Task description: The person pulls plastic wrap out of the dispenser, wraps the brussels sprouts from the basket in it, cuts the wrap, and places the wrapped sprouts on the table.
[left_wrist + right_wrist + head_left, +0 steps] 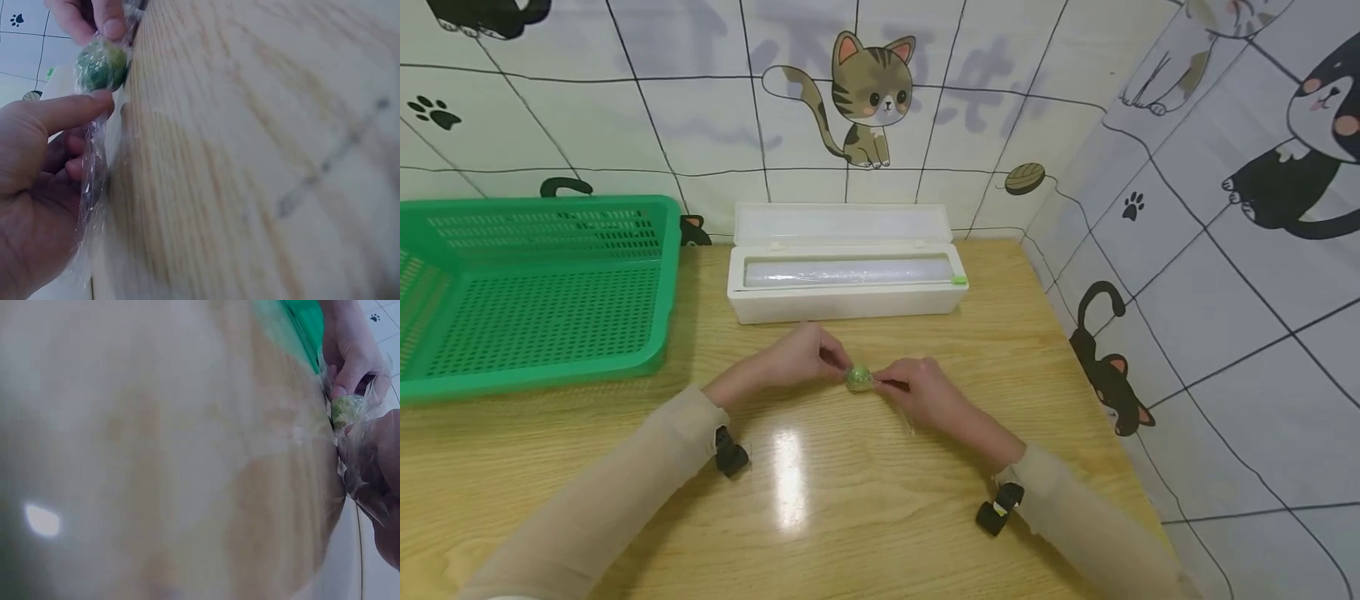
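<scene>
- L hand point(797, 357): thumb + fingers pinched on clear film point(95, 162) right at one side of green ball point(859, 378); film tail trails under its palm, lower end blurred out.
- R hand point(928, 396): thumb + fingers pinched on film at ball's other side; in R wrist view mostly cut off at the edge, in L wrist view only fingertips in.
- Ball btwn both sets of fingertips, inside the film, just over or on table point(842, 500); can't tell if it touches. Surface blurred by film creases + glare; can't tell what it is.
- Beyond fingers: white box point(850, 306), lid point(842, 223) up, clear roll point(850, 272) inside; lower part of roll hidden by front wall.
- Left of L fingers, well apart: green basket point(658, 333), cut off at frame edge.
- Behind fingers, toward person: sleeves point(625, 483), w/ dark wrist cams point(730, 452); both sleeves run out of frame.
</scene>
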A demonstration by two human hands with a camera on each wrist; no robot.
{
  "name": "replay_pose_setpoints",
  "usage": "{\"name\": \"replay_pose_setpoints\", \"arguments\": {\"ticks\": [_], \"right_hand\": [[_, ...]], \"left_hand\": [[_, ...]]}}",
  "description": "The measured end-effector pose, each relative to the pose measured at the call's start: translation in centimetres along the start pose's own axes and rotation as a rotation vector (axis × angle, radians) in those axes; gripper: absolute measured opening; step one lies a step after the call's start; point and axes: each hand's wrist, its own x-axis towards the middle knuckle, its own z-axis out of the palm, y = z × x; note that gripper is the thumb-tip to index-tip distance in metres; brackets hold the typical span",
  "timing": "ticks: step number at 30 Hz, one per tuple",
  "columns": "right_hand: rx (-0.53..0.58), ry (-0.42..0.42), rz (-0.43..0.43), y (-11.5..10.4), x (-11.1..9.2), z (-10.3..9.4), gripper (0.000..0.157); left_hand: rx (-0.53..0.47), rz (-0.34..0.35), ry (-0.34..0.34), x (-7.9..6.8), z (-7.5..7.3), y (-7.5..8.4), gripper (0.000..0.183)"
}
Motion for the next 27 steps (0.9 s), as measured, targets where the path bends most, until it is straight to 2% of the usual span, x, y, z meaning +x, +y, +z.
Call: {"name": "replay_pose_setpoints", "arguments": {"ticks": [7,12,19,27], "right_hand": [[0.137,0.029,0.093,-1.7,-1.5,0.9,0.017],[0.183,0.068,0.148,-2.6,-2.2,1.5,0.017],[0.19,0.063,0.085,-3.5,-2.6,2.1,0.013],[0.289,0.003,0.067,-4.8,-3.4,3.1,0.012]], "left_hand": [[0.0,0.012,-0.044,0.0,-0.3,0.1,0.012],[0.021,0.017,-0.083,0.2,-0.7,0.6,0.013],[0.012,0.015,-0.148,0.5,-1.3,1.3,0.015],[0.099,0.074,-0.227,0.7,-0.9,2.2,0.019]]}}
